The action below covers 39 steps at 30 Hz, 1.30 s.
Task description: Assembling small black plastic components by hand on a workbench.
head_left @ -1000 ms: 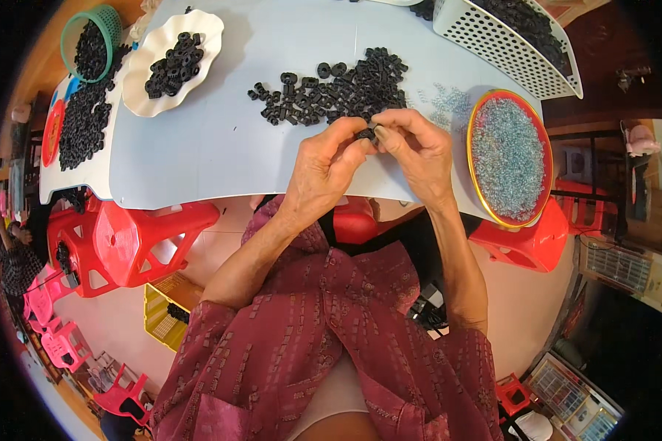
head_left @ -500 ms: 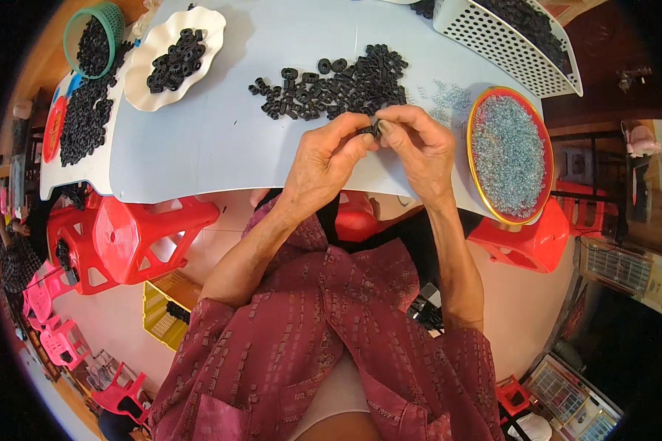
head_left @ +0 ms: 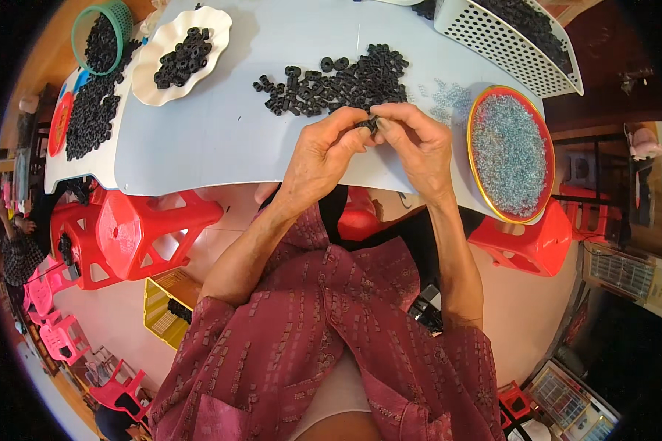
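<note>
My left hand [head_left: 325,149] and my right hand [head_left: 418,145] meet over the table's near edge, fingertips pinched together. Between them is a small black plastic part [head_left: 367,125], mostly covered by the fingers; both hands are closed on it. Just beyond lies a loose pile of black plastic parts [head_left: 346,82], some of them ring-shaped. To the right of my right hand, small clear springs [head_left: 449,99] are scattered on the table. A red tray with a gold rim [head_left: 472,158] holds a heap of the same clear pieces [head_left: 509,154].
A white wavy-edged dish [head_left: 148,55] of black parts stands at the left on the pale table [head_left: 206,147]. Farther left are a green basket [head_left: 121,22] and more black parts [head_left: 92,117]. A white perforated basket [head_left: 485,44] sits back right. Red stools [head_left: 136,228] stand below the table.
Both hands stay together around the small black part, with the fingers shifted slightly. The view has turned a little, so the dish and basket at left appear slightly farther right.
</note>
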### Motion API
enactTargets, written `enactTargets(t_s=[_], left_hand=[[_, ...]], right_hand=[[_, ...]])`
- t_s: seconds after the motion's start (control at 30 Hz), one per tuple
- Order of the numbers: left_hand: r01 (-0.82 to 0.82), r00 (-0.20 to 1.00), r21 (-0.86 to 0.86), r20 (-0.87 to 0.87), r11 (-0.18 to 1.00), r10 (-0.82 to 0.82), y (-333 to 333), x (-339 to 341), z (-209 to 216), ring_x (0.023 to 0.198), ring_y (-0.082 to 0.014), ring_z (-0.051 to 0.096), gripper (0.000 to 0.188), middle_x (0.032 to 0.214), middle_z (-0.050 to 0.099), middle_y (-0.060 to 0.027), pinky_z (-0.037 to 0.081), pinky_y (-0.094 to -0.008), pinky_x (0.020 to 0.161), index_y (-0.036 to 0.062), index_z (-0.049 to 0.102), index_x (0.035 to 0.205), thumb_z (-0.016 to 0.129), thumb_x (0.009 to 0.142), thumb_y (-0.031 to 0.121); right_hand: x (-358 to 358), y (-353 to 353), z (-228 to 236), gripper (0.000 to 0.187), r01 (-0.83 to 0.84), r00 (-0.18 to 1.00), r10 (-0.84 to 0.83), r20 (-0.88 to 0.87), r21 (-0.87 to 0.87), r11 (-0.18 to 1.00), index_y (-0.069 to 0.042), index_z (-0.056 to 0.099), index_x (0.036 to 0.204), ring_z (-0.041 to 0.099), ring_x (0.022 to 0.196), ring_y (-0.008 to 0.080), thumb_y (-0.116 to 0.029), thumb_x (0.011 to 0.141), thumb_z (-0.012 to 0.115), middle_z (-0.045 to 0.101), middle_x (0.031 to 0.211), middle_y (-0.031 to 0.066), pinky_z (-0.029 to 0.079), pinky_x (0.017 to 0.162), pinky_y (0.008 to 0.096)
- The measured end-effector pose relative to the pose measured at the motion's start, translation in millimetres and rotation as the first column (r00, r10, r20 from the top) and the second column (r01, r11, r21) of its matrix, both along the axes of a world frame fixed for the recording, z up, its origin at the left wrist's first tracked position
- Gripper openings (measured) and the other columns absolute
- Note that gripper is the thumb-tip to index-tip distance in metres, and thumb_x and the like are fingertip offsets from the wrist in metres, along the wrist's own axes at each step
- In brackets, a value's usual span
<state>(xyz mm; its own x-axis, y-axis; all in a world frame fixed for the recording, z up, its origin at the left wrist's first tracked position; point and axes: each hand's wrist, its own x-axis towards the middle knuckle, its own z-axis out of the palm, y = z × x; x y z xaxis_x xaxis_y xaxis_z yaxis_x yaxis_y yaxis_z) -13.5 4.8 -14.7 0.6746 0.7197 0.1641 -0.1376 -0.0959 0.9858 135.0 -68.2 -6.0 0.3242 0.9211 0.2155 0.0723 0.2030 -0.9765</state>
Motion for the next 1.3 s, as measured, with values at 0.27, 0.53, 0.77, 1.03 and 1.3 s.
enactTargets(t_s=[0.27,0.53,0.77,1.03,1.3], left_hand=[[-0.018,0.999,-0.022,-0.04,1.0,0.017,-2,4,3,0.076,-0.0123,0.058,0.017,0.08,0.064,-0.0065,0.047,-0.0262,0.07,-0.0033,0.06,0.101,0.053,0.092,0.009],[-0.151,0.959,0.27,-0.192,0.951,0.207,-15,9,11,0.074,-0.0134,0.06,0.015,0.079,0.065,-0.0085,0.048,-0.0274,0.066,-0.0031,0.06,0.099,0.052,0.091,0.008],[-0.021,0.995,-0.126,-0.095,0.992,0.009,-1,12,13,0.072,-0.0126,0.06,0.017,0.08,0.065,-0.0078,0.05,-0.0274,0.067,-0.0048,0.062,0.097,0.051,0.091,0.007],[0.025,0.998,-0.336,-0.045,0.941,-0.043,2,7,13,0.075,-0.015,0.06,0.019,0.083,0.064,-0.008,0.05,-0.0281,0.072,-0.0033,0.064,0.098,0.052,0.092,0.01],[0.125,0.991,-0.454,0.107,0.882,-0.085,11,6,3,0.078,-0.0148,0.061,0.021,0.087,0.064,-0.0078,0.051,-0.0279,0.073,-0.0036,0.062,0.101,0.054,0.093,0.013]], right_hand=[[-6,-1,-2,0.011,0.07,0.996,-0.072,0.044,0.059,0.996,0.001,0.065,0.098,0.06,0.073,0.0089,0.002,0.088,0.06,0.064,0.084,0.0036,0.049,0.066,0.0229],[-7,0,-4,0.011,0.154,0.961,-0.186,0.205,0.164,0.974,0.003,0.065,0.095,0.062,0.071,0.0108,0.004,0.085,0.061,0.065,0.085,0.0081,0.049,0.064,0.0229],[-4,3,-6,0.013,0.17,0.936,-0.229,0.266,0.227,0.959,0.001,0.066,0.094,0.064,0.069,0.0139,0.005,0.082,0.062,0.066,0.083,0.0092,0.05,0.061,0.0252],[-4,3,-8,0.015,0.13,0.935,-0.192,0.298,0.215,0.968,0.0,0.065,0.093,0.063,0.068,0.0159,0.005,0.081,0.06,0.065,0.081,0.0103,0.05,0.061,0.0269],[-4,-1,-3,0.029,0.103,0.917,-0.156,0.368,0.158,0.982,0.0,0.064,0.107,0.058,0.076,0.0106,0.005,0.08,0.056,0.061,0.087,0.0052,0.05,0.071,0.0243]])
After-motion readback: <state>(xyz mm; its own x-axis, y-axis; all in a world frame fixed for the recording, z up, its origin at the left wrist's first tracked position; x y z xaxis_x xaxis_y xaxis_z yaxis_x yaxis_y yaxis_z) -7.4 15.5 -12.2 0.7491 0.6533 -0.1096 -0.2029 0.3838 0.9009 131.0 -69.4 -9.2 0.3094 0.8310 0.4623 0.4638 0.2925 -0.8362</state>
